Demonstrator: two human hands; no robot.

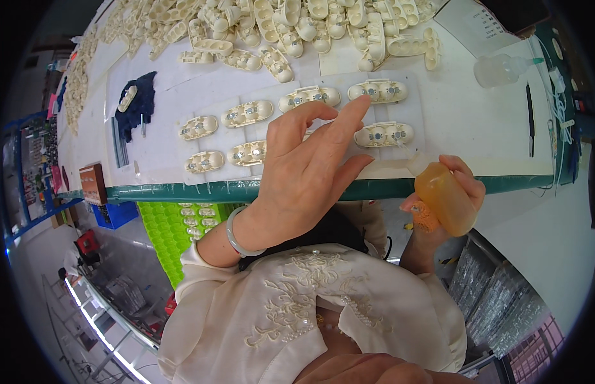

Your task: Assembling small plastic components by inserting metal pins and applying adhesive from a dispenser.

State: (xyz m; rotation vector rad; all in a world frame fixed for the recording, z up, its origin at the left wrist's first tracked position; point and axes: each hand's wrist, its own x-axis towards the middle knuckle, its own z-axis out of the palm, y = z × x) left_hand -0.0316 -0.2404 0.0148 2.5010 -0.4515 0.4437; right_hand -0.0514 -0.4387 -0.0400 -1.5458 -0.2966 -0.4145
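Note:
My right hand (460,182) is wrapped round a squeeze bottle (443,198) of amber liquid, tilted so its thin nozzle points left. The nozzle tip is close to the right end of a cream oval plastic housing (384,135) with small metal pieces inside; whether it touches, I cannot tell. Over the middle of the rows hovers my left hand (307,169), its fingers apart and holding nothing. Its index fingertip is by the upper right housing (377,91), perhaps touching it. More housings (247,114) lie in two rows on a pale mat (412,115), one partly hidden behind the left hand.
A heap of loose cream parts (284,29) covers the table's far side. A clear bottle (499,69) and black tweezers (530,121) lie at right. On the left are a dark blue cloth (138,102) and a brown block (92,184). A green tray (158,230) sits below the table edge.

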